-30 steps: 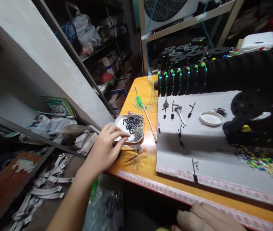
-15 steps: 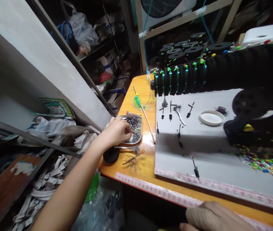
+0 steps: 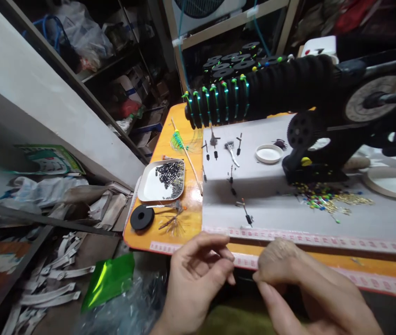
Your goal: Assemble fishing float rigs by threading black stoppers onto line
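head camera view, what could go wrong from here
The left hand and right hand are by the table's front edge; anything tiny pinched there might drop into the dark below.

The tray sits near the left edge, so a knock could spill its black pieces.

The loose colored beads lie outside any dish and may scatter if brushed.
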{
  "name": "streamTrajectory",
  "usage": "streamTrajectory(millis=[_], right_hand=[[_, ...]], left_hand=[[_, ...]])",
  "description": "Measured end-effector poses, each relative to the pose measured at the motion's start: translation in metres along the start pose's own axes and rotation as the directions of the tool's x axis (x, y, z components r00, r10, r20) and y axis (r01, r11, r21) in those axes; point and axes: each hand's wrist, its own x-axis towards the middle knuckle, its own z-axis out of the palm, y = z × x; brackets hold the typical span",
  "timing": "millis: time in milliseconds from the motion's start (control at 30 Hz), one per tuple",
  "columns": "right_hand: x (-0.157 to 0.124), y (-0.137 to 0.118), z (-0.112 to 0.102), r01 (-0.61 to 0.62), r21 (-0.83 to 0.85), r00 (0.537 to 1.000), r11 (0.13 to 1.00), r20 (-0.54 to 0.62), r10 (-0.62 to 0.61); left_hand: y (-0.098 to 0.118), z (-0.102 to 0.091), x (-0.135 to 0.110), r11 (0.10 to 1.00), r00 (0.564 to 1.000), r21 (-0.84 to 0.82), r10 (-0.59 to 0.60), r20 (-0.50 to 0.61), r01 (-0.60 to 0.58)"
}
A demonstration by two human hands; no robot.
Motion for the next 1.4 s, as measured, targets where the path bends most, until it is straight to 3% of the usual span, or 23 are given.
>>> streamTrajectory(millis=[100, 200, 533, 700, 1233, 1400], right_hand=[[0.003, -0.004, -0.001, 0.0, 0.036, 1.0, 0.999, 0.001, 0.0], [0.003, -0.007, -0.002, -0.005, 0.033, 1.0, 0.999, 0.007, 0.005], [-0.009, -0.002, -0.005, -0.029, 0.019, 0.999, 0.999, 0.041, 0.028], [-0.004, -0.007, -0.002, -0.01, 0.025, 1.0, 1.0, -0.019, 0.01], [-0.003, -0.008, -0.002, -0.02, 0.013, 0.999, 1.0, 0.026, 0.02], [-0.005, -0.006, -0.003, -0.016, 0.005, 0.999, 1.0, 0.035, 0.016]], left_hand=[[-0.025, 0.009, -0.007, 0.965, 0.999, -0.257, -0.053, -0.005, 0.05], [-0.036, 0.013, -0.011, 0.907, 0.996, -0.415, -0.089, -0.017, 0.074], [-0.037, 0.022, -0.016, 0.808, 0.98, -0.567, -0.198, -0.009, 0.158], [-0.038, 0.021, -0.018, 0.79, 0.973, -0.583, -0.233, -0.002, 0.188], [-0.039, 0.024, -0.018, 0.794, 0.979, -0.58, -0.2, 0.034, 0.182], [-0.037, 0.025, -0.019, 0.858, 0.984, -0.486, -0.18, 0.017, 0.165]])
